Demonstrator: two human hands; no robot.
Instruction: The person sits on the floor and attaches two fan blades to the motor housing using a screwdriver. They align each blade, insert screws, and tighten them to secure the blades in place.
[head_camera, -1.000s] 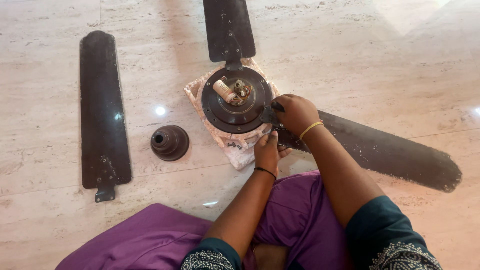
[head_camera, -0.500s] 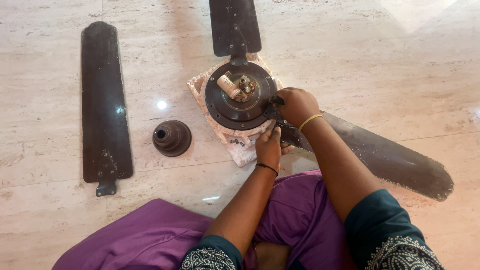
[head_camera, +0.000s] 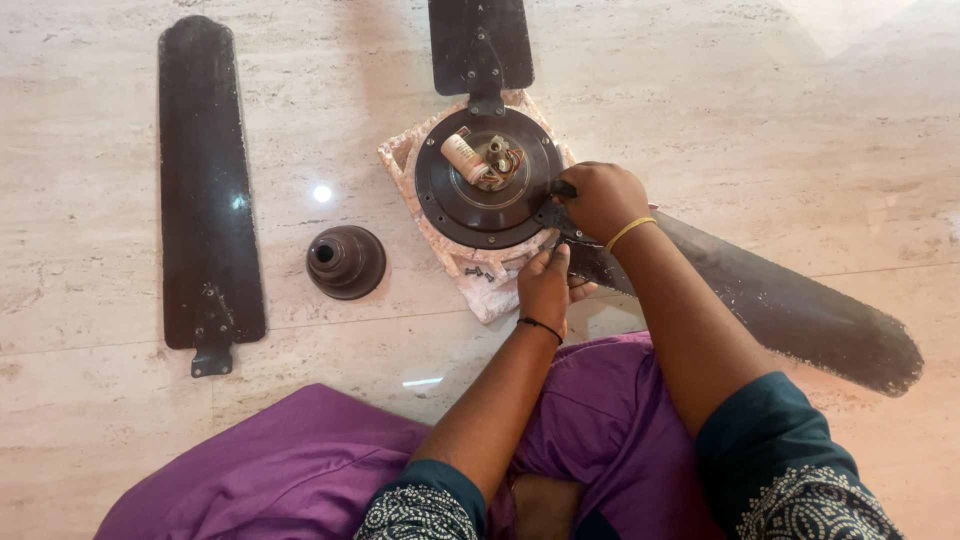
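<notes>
Dusty dark-brown fan blade (head_camera: 780, 305) pinched by left hand (head_camera: 546, 285) right under right hand (head_camera: 600, 200), fist closed over its bracket beside motor hub (head_camera: 487, 180).

Shifted slightly across the view since a second ago: fan motor (head_camera: 487, 180) now higher and a little further right, loose blade (head_camera: 208, 190) on the floor higher too, its tip near the top edge. Right hand (head_camera: 600, 200) raised along the motor's rim, closer to the hub. Left hand (head_camera: 545, 285) moved up with it, fingers (head_camera: 558, 258) nearer the blade bracket.
</notes>
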